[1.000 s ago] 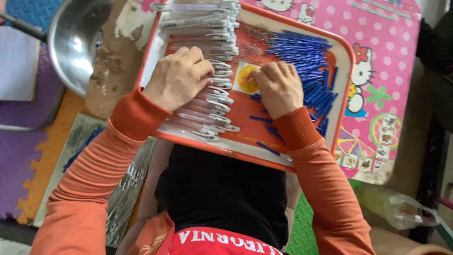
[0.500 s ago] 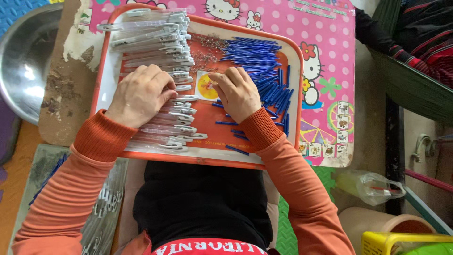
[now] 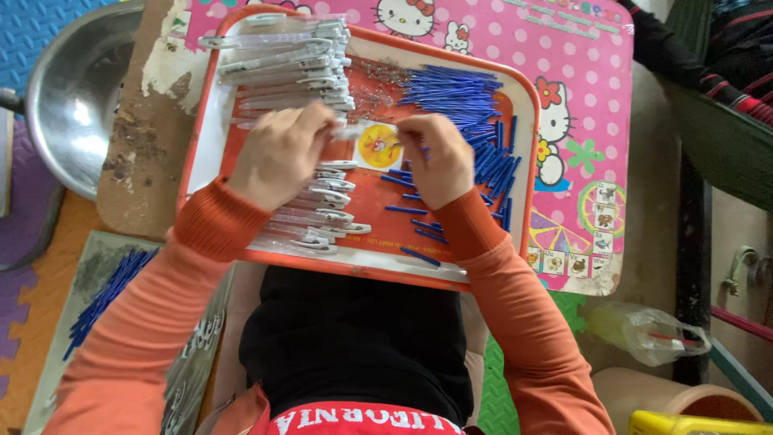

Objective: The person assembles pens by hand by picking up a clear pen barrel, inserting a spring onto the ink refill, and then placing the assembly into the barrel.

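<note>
With our left hand (image 3: 278, 157) gripping a clear plastic pen barrel (image 3: 342, 133) and our right hand (image 3: 435, 161) pinching a thin blue refill (image 3: 420, 149), we judge many loose blue refills (image 3: 467, 101) remain on the orange tray (image 3: 370, 266).

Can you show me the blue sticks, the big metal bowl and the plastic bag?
blue sticks (image 3: 459, 97): head view, middle of the pile.
metal bowl (image 3: 76, 97): head view, inside wall.
plastic bag (image 3: 644, 332): head view, middle of the bag.

One tray (image 3: 201, 145); two hands (many refills)
</note>
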